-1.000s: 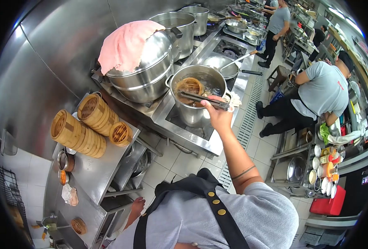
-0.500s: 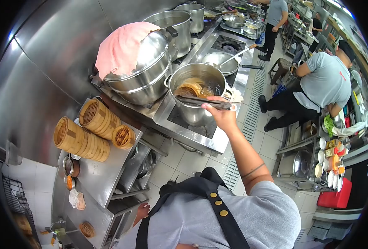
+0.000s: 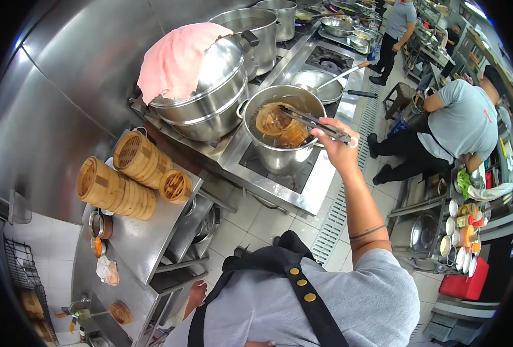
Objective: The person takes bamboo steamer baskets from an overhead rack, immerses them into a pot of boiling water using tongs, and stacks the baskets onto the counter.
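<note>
My right hand (image 3: 338,147) is closed around metal tongs (image 3: 314,121) at the right rim of a tall steel pot (image 3: 281,159). The tongs reach into the pot, their tips at a round bamboo steamer basket (image 3: 268,120) that sits in brownish liquid. A second bamboo piece (image 3: 294,136) lies beside it, partly sunk. Whether the tips grip the basket, I cannot tell. My left hand (image 3: 196,295) hangs low by my side near the steel counter, fingers loosely apart and holding nothing visible.
Stacked bamboo steamers (image 3: 115,188) stand on the left counter (image 3: 135,243). A large lidded steamer pot (image 3: 210,118) with a pink cloth (image 3: 178,61) is behind. Right of the pot lies a wok (image 3: 317,85) with a ladle. A co-worker (image 3: 462,115) bends over the right-hand counter.
The tongs have swung from lying across the pot's front rim to pointing into it at the basket. My right hand moved slightly right and up. The basket in the liquid has turned.
</note>
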Action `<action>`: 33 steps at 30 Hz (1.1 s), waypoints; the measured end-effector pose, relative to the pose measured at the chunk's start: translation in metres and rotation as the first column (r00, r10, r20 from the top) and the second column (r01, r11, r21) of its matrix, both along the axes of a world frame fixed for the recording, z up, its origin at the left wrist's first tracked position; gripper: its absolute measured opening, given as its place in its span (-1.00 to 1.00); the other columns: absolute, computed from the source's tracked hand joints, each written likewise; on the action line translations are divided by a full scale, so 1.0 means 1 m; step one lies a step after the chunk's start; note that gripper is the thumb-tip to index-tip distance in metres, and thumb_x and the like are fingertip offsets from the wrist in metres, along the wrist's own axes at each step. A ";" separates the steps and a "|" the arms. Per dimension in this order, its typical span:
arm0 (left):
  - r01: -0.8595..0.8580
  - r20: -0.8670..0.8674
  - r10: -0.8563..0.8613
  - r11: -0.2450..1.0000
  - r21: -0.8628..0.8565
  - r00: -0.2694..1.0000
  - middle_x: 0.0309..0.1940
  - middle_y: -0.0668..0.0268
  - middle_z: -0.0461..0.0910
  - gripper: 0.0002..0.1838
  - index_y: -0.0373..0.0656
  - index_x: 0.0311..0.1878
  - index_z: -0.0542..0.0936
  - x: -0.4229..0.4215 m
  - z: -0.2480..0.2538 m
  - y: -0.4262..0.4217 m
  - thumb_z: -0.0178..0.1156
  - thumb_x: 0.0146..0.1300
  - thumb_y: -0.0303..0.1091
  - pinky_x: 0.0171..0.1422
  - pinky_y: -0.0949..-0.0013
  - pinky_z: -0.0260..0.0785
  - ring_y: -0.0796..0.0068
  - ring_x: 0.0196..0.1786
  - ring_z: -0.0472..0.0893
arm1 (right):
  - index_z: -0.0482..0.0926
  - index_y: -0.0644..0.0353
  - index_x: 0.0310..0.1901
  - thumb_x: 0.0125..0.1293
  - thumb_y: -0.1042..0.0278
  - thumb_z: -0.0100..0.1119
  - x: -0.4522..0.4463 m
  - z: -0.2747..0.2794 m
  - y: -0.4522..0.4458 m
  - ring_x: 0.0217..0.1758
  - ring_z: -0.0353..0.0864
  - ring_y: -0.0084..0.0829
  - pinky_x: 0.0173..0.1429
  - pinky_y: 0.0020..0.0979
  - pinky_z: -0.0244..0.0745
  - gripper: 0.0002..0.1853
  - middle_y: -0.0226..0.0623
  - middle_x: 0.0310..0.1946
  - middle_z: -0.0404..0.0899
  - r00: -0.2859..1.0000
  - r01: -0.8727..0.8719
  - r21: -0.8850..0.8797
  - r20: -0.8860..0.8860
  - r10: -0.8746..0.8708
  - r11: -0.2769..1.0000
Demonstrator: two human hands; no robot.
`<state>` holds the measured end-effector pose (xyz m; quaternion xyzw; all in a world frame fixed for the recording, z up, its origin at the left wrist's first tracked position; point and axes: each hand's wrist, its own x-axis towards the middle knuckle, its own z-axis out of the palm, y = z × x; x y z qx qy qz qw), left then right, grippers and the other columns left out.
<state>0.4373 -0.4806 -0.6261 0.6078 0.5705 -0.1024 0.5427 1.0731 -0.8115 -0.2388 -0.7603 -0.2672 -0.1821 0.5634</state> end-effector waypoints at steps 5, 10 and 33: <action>0.677 -0.199 -0.872 0.184 0.712 0.447 -0.23 0.23 0.65 -0.61 -0.23 0.17 0.55 -0.037 -0.040 0.018 0.24 0.31 -0.34 -0.24 0.41 0.52 0.49 -0.27 0.65 | 0.72 0.26 -0.13 0.12 0.32 0.56 0.002 0.001 -0.005 -0.30 0.69 -0.50 -0.12 -0.49 0.57 -0.68 -0.24 -0.34 0.75 0.978 -0.029 0.251 -0.194 0.079 0.968; 0.747 -0.322 -0.866 0.084 0.659 0.382 -0.22 0.22 0.64 -0.60 -0.21 0.19 0.55 -0.033 -0.050 0.024 0.23 0.31 -0.33 -0.22 0.39 0.55 0.48 -0.26 0.66 | 0.72 0.27 -0.13 0.11 0.34 0.56 0.007 -0.012 0.005 -0.29 0.70 -0.52 -0.11 -0.50 0.57 -0.67 -0.26 -0.32 0.76 0.994 -0.019 0.147 -0.107 0.035 0.989; 0.328 -0.008 -0.331 0.931 0.161 0.944 -0.36 0.19 0.69 -0.55 -0.24 0.20 0.56 0.000 -0.048 0.003 0.28 0.29 -0.26 -0.36 0.41 0.48 0.47 -0.38 0.64 | 0.69 0.23 -0.12 0.07 0.39 0.54 0.008 -0.017 0.009 -0.21 0.76 -0.26 -0.08 -0.37 0.62 -0.67 -0.16 -0.24 0.75 0.971 0.058 0.002 0.232 -0.056 0.998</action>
